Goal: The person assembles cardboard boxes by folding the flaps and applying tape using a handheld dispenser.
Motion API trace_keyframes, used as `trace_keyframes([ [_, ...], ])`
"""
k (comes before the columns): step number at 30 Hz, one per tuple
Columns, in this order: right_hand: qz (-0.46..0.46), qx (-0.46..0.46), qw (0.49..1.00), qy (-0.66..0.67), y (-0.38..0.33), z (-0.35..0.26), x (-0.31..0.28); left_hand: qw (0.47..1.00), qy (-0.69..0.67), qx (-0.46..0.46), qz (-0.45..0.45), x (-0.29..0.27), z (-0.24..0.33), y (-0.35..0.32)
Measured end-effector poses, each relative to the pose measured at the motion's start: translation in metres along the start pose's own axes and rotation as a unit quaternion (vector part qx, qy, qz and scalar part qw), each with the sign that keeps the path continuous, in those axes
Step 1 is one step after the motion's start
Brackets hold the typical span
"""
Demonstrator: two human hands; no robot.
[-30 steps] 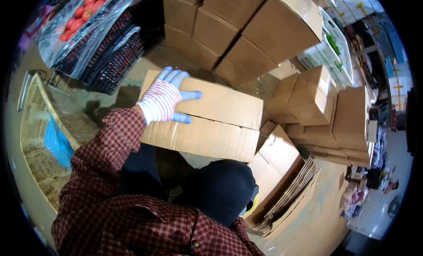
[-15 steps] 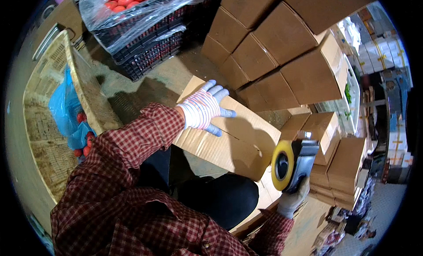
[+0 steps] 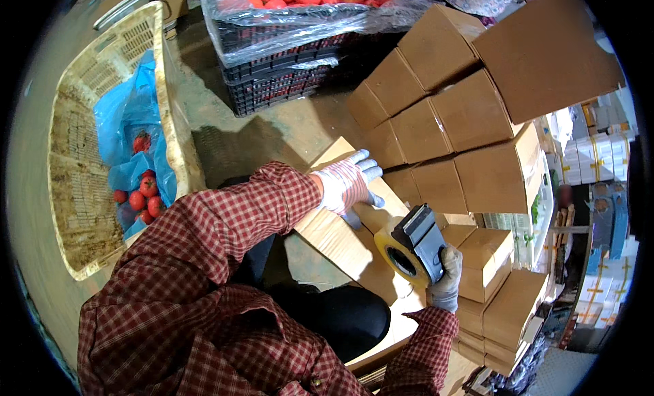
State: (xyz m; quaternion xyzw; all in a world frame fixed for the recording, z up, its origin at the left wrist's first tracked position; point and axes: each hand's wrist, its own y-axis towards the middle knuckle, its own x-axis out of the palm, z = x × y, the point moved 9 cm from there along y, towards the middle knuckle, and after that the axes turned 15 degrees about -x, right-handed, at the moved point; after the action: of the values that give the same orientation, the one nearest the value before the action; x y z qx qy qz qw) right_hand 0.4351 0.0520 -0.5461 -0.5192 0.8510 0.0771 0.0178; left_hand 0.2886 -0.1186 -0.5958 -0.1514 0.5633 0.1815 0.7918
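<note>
A cardboard box [image 3: 334, 240] lies in front of me, by my knees, its flaps folded shut. My left hand [image 3: 346, 185], in a striped glove with grey fingertips, rests on its top with the fingers outstretched. Gloved too, my right hand [image 3: 447, 281] is wrapped round the handle of a black tape dispenser [image 3: 428, 242]. The dispenser carries a wide roll of yellowish tape [image 3: 383, 243] and is held over the right end of the box. Whether the tape touches the cardboard I cannot tell.
To the left stands a dirty cream plastic crate [image 3: 75, 185] with blue bags and several tomatoes [image 3: 148, 187]. Black crates [image 3: 272, 89] of tomatoes, lined with clear plastic, are stacked at the back. Cardboard boxes [image 3: 477, 110] rise at the far right; more boxes [image 3: 511, 307] sit nearer.
My right hand has brought the tape dispenser leftward over the box and turned it, tape side toward the box. My left hand stays on the box top. The whole view has shifted.
</note>
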Motion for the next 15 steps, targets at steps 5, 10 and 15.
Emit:
trace_keyframes([
  [5, -0.083, 0.026, 0.996, -0.018, 0.006, 0.009, 0.003, 0.918, -0.368, -0.1, 0.106, -0.002, -0.031, 0.0],
  [10, -0.122, 0.036, 0.992, -0.025, 0.01, 0.01, 0.01, 0.593, -0.707, -0.344, -0.173, 0.039, -0.004, -0.031],
  [15, -0.022, 0.008, 0.998, -0.063, -0.001, -0.003, 0.01, 0.523, -0.822, -0.197, -0.11, 0.011, 0.02, -0.038],
])
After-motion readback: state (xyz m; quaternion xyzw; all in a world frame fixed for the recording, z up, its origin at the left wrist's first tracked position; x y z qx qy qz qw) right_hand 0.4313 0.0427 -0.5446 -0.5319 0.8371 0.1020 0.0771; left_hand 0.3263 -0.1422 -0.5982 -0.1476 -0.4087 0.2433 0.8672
